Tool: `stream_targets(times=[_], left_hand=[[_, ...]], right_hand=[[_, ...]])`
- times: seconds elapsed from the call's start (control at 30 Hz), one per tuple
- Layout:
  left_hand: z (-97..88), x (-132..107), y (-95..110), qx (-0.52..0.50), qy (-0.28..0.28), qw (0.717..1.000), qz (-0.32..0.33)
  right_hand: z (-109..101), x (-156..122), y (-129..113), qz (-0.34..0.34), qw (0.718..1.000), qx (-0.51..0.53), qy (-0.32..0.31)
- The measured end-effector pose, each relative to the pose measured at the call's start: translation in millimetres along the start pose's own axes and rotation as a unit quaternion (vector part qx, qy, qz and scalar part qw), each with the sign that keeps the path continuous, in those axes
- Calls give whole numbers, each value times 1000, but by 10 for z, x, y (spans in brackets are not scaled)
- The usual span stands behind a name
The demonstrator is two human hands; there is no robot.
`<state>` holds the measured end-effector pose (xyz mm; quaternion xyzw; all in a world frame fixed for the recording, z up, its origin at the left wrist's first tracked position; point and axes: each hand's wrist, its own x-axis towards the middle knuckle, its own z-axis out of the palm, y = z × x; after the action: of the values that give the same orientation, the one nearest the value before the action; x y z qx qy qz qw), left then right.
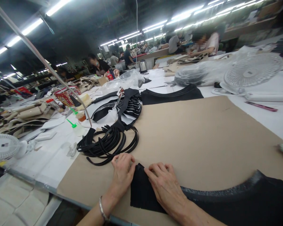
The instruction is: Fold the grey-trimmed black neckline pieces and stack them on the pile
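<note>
Both of my hands rest on a black fabric piece (pixel 141 191) that lies on a brown cardboard sheet (pixel 202 135) at the near table edge. My left hand (pixel 123 172), with a silver bracelet on the wrist, has its fingers curled down on the piece's left upper corner. My right hand (pixel 165 185) lies flat on top of the fabric with fingers stretched out. The black piece runs on to the right as a long curved shape (pixel 250 201). Just beyond my left hand is a pile of black curved strips (pixel 108 142).
Two white desk fans (pixel 252 70) (pixel 3 147) stand right and left. A black and white striped bundle (pixel 129 106), green-capped glue bottles (pixel 76 125), plastic bags (pixel 124 80) and a pink pen (pixel 261 106) lie about. A slanted metal pole (pixel 44 62) crosses left. Other people work at far tables.
</note>
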<state>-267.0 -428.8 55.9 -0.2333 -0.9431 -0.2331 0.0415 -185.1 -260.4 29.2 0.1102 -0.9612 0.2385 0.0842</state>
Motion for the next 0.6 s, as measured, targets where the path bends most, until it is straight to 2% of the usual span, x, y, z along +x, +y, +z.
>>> stream_targets(times=[0.17,0.37,0.6], left_hand=[[-50,131,44,4,-53,997,-64],[-2,295,80,13,-121,980,-160],[32,393,145,41,-174,961,-209]], right_hand=[[0,1,8,-3,1000,-7,-16],[0,-12,26,-8,1000,-12,-14],[40,-13,43,-12,1000,-11,4]])
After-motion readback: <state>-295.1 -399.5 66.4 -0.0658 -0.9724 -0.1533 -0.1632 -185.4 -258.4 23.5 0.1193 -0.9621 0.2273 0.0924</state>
